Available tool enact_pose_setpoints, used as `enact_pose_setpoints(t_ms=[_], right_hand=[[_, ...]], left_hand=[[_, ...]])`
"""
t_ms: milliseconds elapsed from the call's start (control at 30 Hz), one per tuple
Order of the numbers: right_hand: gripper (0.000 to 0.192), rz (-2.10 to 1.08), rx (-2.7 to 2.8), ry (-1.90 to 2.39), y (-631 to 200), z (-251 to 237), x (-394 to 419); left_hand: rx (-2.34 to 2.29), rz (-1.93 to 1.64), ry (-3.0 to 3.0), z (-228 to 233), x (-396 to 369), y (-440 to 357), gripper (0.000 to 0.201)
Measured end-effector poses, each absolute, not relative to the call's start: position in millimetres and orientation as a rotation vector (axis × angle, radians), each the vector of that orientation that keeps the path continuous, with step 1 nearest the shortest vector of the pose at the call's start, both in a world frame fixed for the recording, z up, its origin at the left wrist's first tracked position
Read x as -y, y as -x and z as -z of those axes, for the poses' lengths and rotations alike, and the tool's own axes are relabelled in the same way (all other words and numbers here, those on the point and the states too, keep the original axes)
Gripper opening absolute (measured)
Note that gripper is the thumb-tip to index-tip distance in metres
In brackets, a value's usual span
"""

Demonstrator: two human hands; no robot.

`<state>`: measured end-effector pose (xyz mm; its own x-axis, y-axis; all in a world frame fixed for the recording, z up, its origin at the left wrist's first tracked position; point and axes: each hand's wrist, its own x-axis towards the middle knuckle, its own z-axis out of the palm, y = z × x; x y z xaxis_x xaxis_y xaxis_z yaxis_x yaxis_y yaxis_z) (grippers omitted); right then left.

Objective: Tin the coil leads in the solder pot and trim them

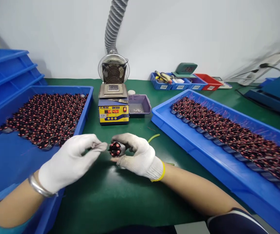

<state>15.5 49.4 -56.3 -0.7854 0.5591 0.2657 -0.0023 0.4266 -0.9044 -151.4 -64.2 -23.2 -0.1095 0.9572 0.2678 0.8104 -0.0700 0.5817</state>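
Observation:
In my right hand [137, 152], in a white knit glove with a yellow cuff, is a small motor stator [115, 149]. It is a grey metal ring with copper windings and black insulation, and its wound end faces left. My left hand [74, 159], also gloved, pinches thumb and finger together just left of the stator. A thin wire lead seems to run from the stator into this pinch, though the fingertips hide its end. Beyond both hands stands a yellow and blue solder pot [114, 110] with a lit red display and a small metal bath on top.
Many wound stators fill a blue tray [88, 100] at left and another blue tray [169, 126] at right. Behind the pot are a fume hose [115, 26] and a purple bin [144, 102]. Small blue bins [163, 85] and a red bin [209, 83] line the back wall.

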Motion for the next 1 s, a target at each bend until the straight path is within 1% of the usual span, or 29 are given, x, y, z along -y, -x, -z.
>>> enact_pose_setpoints(t_ms=[67, 133, 200, 267, 367, 467, 533, 600, 667, 800, 900, 1000], right_hand=[[0.044, -1.490, 2.078, 0.448, -15, 54, -48], [0.045, -1.658, 1.971, 0.470, -15, 53, -48], [0.047, -1.847, 1.831, 0.522, -14, 53, -47], [0.049, -1.959, 1.735, 0.547, -13, 53, -49], [0.049, -1.892, 1.742, 0.574, -9, 48, -60], [0.050, -1.701, 1.847, 0.633, 4, 35, -88], [0.048, -1.550, 1.935, 0.659, 19, 21, -116], [0.044, -1.417, 2.012, 0.650, 35, 7, -142], [0.043, -1.375, 2.067, 0.596, 48, -7, -158], [0.048, -1.455, 2.211, 0.486, 59, -15, -142], [0.053, -1.543, 2.270, 0.495, 52, -6, -113], [0.058, -1.653, 2.251, 0.503, 42, 3, -97]], left_hand=[[-1.900, -1.205, -1.480, 24, 64, 155, 0.025], [-1.806, -1.492, -1.166, 24, 62, 160, 0.022], [-1.720, -1.731, -0.969, 24, 59, 165, 0.018], [-1.692, -1.854, -0.850, 26, 55, 167, 0.016], [-1.765, -1.795, -0.754, 31, 51, 163, 0.026], [-1.844, -1.510, -0.853, 39, 49, 155, 0.036], [-1.874, -1.258, -1.021, 43, 48, 150, 0.035], [-1.895, -1.113, -1.113, 45, 47, 148, 0.032], [-1.880, -1.157, -1.072, 46, 47, 149, 0.035], [-1.727, -1.517, -0.933, 43, 46, 154, 0.040], [-1.679, -1.697, -0.987, 40, 48, 156, 0.036], [-1.711, -1.747, -1.023, 37, 49, 156, 0.028]])
